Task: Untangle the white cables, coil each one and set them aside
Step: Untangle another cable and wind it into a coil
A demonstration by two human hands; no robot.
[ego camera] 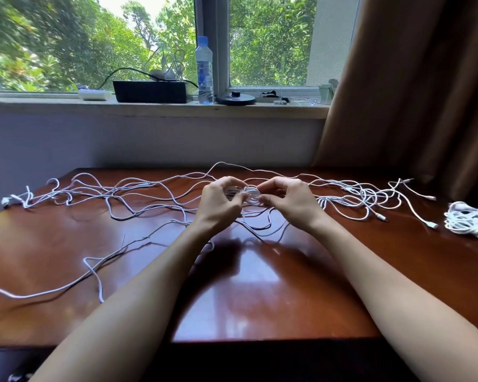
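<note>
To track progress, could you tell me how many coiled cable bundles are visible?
2: a small coil pinched between the left hand and right hand centrally, and a bundle at the right edge of the table. Others may lie out of frame.

Looks like a home room or hotel: glossy wooden desk [246,285] under a window [122,42], brown curtain [425,92], water bottle [204,70] on the sill.

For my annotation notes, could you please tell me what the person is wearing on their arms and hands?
Nothing that shows: the left hand and right hand are bare, with no gloves, rings or watch visible, and both forearms are uncovered, with no sleeves in view.
</note>
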